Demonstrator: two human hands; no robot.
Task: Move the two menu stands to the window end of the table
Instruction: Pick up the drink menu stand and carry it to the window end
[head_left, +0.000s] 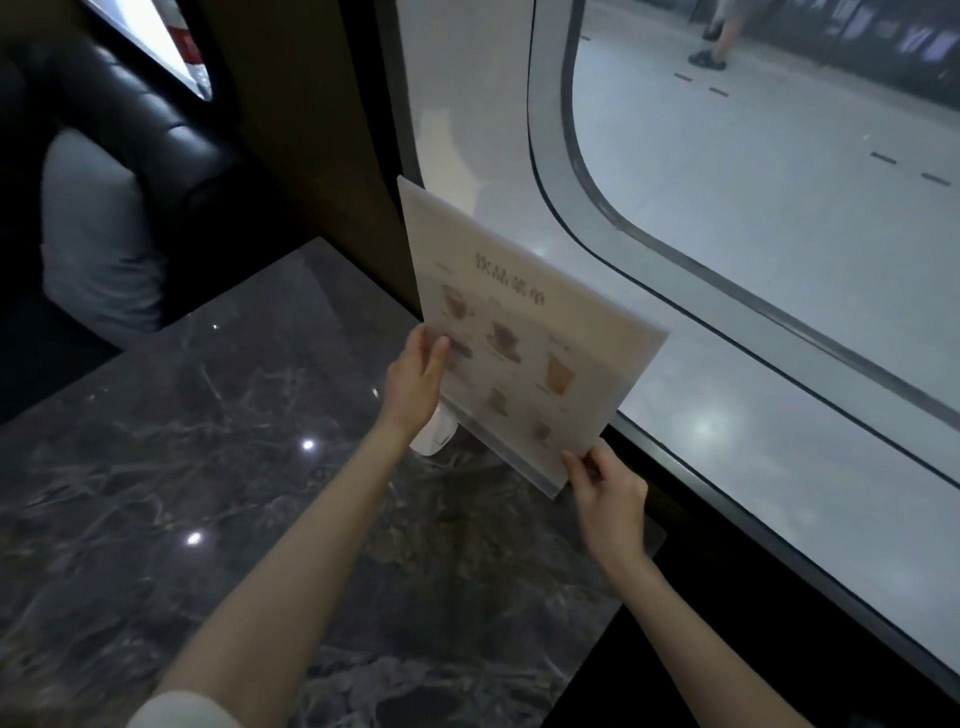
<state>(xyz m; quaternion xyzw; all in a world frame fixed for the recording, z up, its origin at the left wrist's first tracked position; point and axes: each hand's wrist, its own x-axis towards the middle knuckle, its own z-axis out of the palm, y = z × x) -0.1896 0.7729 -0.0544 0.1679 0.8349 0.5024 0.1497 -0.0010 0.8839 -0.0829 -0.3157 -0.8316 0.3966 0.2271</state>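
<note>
A clear acrylic menu stand (524, 332) with a drinks menu sheet stands at the window end of the dark marble table (218, 467). My left hand (415, 379) grips its left edge, thumb on the front. My right hand (605, 491) pinches its lower right corner at the base strip. Behind the stand's base, a small white object (435, 439) peeks out below my left hand; I cannot tell what it is. A second menu stand is not clearly visible.
A large window (753, 218) with a rounded grey frame runs along the table's right side. A black padded bench (150, 145) with a pale cushion (98, 234) sits across the table at the left. A person's legs show outside, top right.
</note>
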